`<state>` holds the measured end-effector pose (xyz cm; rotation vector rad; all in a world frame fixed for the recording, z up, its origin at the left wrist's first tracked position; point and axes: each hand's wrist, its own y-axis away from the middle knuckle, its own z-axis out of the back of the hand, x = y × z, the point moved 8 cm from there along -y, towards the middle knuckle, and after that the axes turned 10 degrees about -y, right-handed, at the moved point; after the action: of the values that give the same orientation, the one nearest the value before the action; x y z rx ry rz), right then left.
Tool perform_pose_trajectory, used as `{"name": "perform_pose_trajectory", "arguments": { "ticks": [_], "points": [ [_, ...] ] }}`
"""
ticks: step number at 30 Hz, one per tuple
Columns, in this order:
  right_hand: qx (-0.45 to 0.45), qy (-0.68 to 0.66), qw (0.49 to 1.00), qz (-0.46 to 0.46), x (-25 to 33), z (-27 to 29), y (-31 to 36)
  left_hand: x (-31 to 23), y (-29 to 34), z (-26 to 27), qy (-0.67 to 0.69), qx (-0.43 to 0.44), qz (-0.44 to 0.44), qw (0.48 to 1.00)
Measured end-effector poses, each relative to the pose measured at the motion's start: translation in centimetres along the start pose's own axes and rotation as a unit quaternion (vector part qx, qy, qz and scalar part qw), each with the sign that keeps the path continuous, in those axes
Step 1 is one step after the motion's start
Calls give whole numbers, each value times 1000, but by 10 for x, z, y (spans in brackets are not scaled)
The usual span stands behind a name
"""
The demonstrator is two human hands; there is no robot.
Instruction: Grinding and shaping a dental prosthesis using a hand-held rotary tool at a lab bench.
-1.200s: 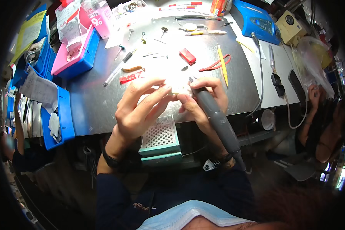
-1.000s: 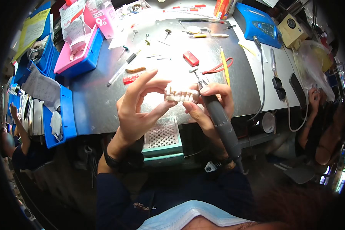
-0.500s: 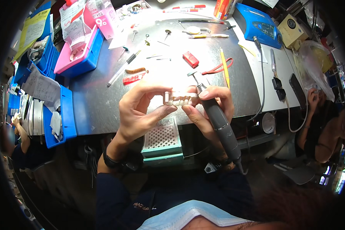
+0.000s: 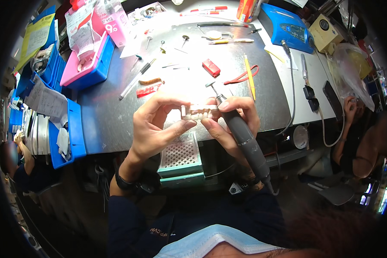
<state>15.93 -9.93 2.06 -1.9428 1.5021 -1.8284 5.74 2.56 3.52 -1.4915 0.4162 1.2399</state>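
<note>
A dental model (image 4: 198, 114) with a row of white teeth hangs over the front part of the metal bench top. My left hand (image 4: 152, 124) pinches its left end between thumb and fingers. At its right end, the thumb and fingertips of my right hand (image 4: 241, 104) steady it. That same hand also grips a dark grey rotary handpiece (image 4: 244, 136), tilted with its tail toward me. A small disc-shaped bur (image 4: 210, 84) on its tip points away, apart from the model. Part of the model is covered by my fingers.
Below my hands is a green box with a perforated top (image 4: 181, 154). Burs, pens, a red key-fob-like object (image 4: 211, 68) and a red strap lie beyond. Blue bins (image 4: 75, 129) stand left; a blue control unit (image 4: 286, 28) stands right. Other people sit at both sides.
The whole view has shifted slightly, and the hands, model and handpiece appear a little farther left. Both grips stay the same.
</note>
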Motion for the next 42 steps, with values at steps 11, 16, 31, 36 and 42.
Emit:
{"name": "perform_pose_trajectory", "arguments": {
  "ticks": [11, 16, 31, 36, 42],
  "points": [
    [-85, -40, 984, -151, -22, 10, -6, 31, 1, 8, -197, 34, 162, 966],
    [-116, -5, 980, -160, -5, 45, -10, 35, -2, 11, -301, 34, 150, 941],
    [89, 513, 827, -211, -8, 62, -33, 23, -4, 3, -373, 39, 96, 922],
    [131, 541, 804, -207, -24, 61, -32, 24, -5, 2, -375, 37, 89, 922],
    [151, 537, 797, -234, -26, 62, -33, 19, -7, -2, -372, 39, 89, 923]
  ]
}}
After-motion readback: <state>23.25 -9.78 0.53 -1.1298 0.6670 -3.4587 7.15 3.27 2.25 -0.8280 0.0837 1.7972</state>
